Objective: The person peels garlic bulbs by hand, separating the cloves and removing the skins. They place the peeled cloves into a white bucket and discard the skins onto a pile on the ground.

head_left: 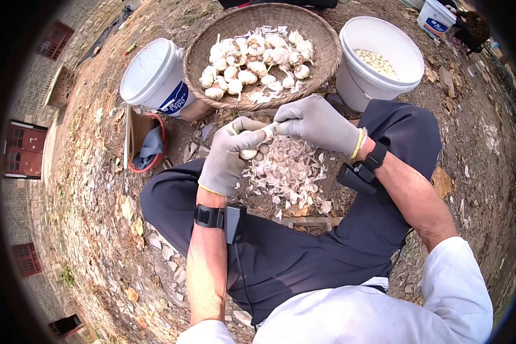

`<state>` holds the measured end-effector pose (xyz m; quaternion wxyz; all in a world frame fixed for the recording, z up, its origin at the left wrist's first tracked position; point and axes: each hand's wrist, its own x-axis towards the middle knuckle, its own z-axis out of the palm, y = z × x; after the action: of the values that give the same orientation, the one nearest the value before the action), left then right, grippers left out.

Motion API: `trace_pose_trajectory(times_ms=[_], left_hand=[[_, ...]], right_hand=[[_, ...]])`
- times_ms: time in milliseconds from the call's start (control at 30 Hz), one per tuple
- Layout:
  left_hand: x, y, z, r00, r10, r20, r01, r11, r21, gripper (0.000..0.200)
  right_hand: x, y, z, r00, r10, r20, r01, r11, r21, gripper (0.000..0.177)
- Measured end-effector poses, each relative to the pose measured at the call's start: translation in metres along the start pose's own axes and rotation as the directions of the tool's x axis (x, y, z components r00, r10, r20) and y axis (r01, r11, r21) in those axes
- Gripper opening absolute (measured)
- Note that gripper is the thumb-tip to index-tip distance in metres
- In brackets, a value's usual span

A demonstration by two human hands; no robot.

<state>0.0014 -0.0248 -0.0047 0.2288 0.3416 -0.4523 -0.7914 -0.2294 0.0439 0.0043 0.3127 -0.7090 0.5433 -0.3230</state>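
Note:
My left hand (230,152), in a grey glove with a yellow cuff, is closed around garlic cloves (248,153); a pale one shows below the fingers. My right hand (321,127), gloved alike, pinches at a garlic clove (270,129) held between the fingertips of both hands. How much skin is still on it is too small to tell. Beneath the hands lies a heap of garlic skins (286,169) on the ground. Just beyond them a round wicker basket (198,43) holds many whole garlic bulbs (255,57) and some loose skins.
A white bucket (350,86) with peeled cloves (377,62) stands right of the basket. Left are a lidded white bucket (149,71) and a red basin (164,137) with a dark cloth (150,148). Another bucket (436,20) is far right. My bent knees flank the heap.

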Motion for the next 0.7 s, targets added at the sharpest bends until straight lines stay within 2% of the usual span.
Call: trace_pose_trajectory(times_ms=[133, 267, 367, 433, 533, 667, 700], left_hand=[[0.000, 0.002, 0.001, 0.999, -0.032, 0.004, 0.032, 0.999, 0.002, 0.021], [0.005, -0.002, -0.005, 1.000, -0.029, -0.009, 0.029, 0.999, -0.042, 0.020], [0.001, 0.001, -0.002, 1.000, -0.015, -0.022, 0.015, 1.000, 0.008, 0.019], [-0.003, 0.005, 0.004, 0.999, -0.042, 0.024, 0.039, 0.991, 0.128, 0.018], [0.001, 0.000, 0.003, 0.999, 0.010, 0.047, -0.016, 0.990, 0.142, 0.018], [0.000, -0.001, 0.008, 1.000, 0.020, -0.023, -0.019, 0.997, 0.077, 0.019], [0.004, -0.003, 0.006, 1.000, 0.007, -0.021, -0.007, 1.000, 0.028, 0.019]], right_hand=[[-0.003, -0.001, 0.003, 0.996, -0.026, -0.084, 0.017, 0.994, -0.109, 0.022], [-0.002, -0.002, 0.003, 0.997, -0.015, -0.073, 0.009, 0.997, -0.083, 0.022], [-0.002, 0.005, 0.009, 0.993, -0.034, -0.115, 0.016, 0.988, -0.155, 0.025], [-0.001, 0.006, 0.012, 0.977, -0.093, -0.192, 0.040, 0.964, -0.261, 0.023], [0.000, 0.007, 0.018, 0.970, -0.101, -0.223, 0.022, 0.943, -0.331, 0.021], [0.001, 0.006, 0.022, 0.961, -0.086, -0.263, -0.024, 0.921, -0.388, 0.020], [0.001, 0.006, 0.023, 0.953, -0.123, -0.278, -0.004, 0.909, -0.417, 0.019]])
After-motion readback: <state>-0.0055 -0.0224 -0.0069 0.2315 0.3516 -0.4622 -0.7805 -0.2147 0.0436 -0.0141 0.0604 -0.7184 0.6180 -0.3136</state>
